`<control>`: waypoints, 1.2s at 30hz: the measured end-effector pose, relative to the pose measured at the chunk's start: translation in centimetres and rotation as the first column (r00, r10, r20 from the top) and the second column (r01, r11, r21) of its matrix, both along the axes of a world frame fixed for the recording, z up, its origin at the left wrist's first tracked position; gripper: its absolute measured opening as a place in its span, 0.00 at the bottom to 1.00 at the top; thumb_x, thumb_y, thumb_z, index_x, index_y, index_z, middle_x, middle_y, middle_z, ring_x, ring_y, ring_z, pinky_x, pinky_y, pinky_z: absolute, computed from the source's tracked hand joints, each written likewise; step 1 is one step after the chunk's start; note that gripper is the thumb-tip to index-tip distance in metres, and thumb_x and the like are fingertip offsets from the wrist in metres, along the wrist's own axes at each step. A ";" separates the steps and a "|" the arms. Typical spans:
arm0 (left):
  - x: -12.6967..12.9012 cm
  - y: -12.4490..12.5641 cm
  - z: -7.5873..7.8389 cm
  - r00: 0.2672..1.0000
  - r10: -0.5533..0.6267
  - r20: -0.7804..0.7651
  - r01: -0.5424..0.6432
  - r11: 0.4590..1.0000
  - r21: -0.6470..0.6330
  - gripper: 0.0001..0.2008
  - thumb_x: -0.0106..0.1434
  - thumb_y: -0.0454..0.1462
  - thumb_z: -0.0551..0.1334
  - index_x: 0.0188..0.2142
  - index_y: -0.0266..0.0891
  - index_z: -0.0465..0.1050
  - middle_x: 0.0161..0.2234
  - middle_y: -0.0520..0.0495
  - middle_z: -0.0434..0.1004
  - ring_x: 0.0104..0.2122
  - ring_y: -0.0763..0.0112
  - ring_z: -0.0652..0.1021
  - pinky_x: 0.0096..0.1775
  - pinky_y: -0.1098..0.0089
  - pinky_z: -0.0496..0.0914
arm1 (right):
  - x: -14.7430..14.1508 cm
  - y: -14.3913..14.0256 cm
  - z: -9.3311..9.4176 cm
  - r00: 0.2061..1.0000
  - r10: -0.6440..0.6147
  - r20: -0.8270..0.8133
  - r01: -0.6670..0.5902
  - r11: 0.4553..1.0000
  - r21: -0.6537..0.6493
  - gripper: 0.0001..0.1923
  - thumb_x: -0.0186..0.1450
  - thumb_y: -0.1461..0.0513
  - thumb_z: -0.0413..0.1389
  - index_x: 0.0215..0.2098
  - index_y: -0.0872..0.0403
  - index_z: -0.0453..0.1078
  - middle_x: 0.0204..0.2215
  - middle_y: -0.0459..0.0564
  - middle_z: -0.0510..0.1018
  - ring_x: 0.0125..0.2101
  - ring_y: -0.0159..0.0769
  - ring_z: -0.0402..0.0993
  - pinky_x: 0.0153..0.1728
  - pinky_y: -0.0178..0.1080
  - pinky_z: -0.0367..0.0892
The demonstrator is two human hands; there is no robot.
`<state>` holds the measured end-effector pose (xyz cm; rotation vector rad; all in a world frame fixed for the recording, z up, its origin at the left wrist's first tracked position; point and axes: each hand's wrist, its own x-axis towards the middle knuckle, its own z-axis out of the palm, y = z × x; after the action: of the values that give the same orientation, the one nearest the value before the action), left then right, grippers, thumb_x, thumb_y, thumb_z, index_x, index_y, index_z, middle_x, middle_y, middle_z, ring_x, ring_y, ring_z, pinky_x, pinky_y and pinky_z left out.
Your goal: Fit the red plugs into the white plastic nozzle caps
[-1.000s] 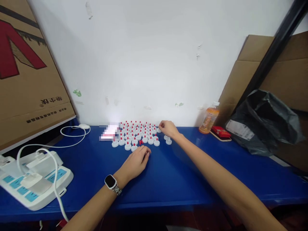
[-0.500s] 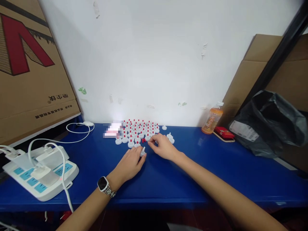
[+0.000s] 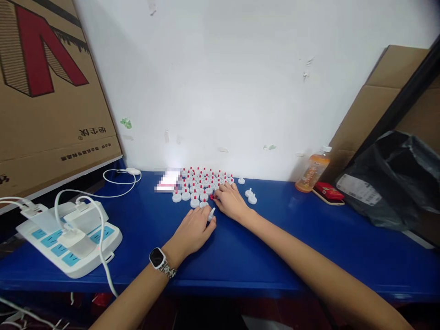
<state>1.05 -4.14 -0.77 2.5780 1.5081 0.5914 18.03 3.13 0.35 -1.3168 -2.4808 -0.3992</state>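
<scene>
Pinched in my left hand [image 3: 193,230] is a white nozzle cap [image 3: 211,214], its bare pointed spout tilted up. My right hand [image 3: 232,201] is bent down over small loose red tip caps [image 3: 211,197], its fingers drawn together at them; whatever lies between the fingertips is hidden. Just beyond both hands stand many white nozzle caps with red tips [image 3: 195,201], in close rows on the blue table. To the right of my right hand lie a few white nozzle caps without red tips [image 3: 252,199].
A pixelated bright rectangle [image 3: 167,181] lies left of the rows. The power strip [image 3: 80,270] with plugs and white cables occupies the left side. At the right are an orange drink bottle [image 3: 313,170], a red packet [image 3: 329,190] on a phone, and a black plastic bag [image 3: 381,206].
The view has shifted, moving the scene slightly right. My right hand has lowered over the loose red tip caps, its fingers now covering part of them. My left hand keeps the nozzle cap.
</scene>
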 end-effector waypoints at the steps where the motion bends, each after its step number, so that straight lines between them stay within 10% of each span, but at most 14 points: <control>1: 0.0 0.0 0.0 1.000 0.000 0.001 0.000 1.000 -0.002 0.10 0.72 0.41 0.46 0.36 0.42 0.61 0.37 0.46 0.72 0.37 0.61 0.73 0.39 0.63 0.63 | 0.1 -0.1 0.0 1.000 0.008 -0.014 -0.008 1.000 0.002 0.10 0.70 0.61 0.51 0.38 0.56 0.74 0.41 0.57 0.76 0.44 0.45 0.66 0.46 0.46 0.56; 6: 0.0 0.1 -0.1 1.000 0.000 0.009 0.000 1.000 -0.006 0.11 0.72 0.42 0.46 0.36 0.42 0.61 0.36 0.47 0.72 0.37 0.61 0.72 0.39 0.62 0.63 | 1.0 -0.8 0.4 0.942 0.062 -0.330 -0.084 0.995 -0.054 0.05 0.65 0.63 0.55 0.36 0.55 0.72 0.36 0.52 0.78 0.39 0.40 0.71 0.44 0.43 0.59; 15: 0.2 -0.2 -0.3 0.998 -0.066 -0.017 0.067 0.997 0.050 0.10 0.72 0.41 0.46 0.41 0.41 0.63 0.39 0.46 0.71 0.41 0.60 0.72 0.42 0.60 0.63 | 2.1 -3.8 -0.3 0.425 -0.051 -0.904 -0.536 0.790 -0.297 0.11 0.65 0.55 0.57 0.36 0.56 0.74 0.30 0.49 0.80 0.30 0.34 0.74 0.32 0.35 0.65; 36: 1.2 0.2 -1.0 0.963 -0.171 0.207 0.171 0.985 0.019 0.11 0.73 0.42 0.47 0.42 0.40 0.62 0.39 0.44 0.69 0.39 0.60 0.73 0.42 0.58 0.70 | 1.3 -6.2 0.5 0.491 -0.011 -0.871 -0.366 0.905 -0.218 0.12 0.67 0.56 0.54 0.30 0.55 0.69 0.23 0.43 0.71 0.25 0.30 0.64 0.28 0.33 0.60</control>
<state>2.27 -3.99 -1.82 2.5196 1.2066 0.8104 19.29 -3.10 0.88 -0.9582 -1.7746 0.7079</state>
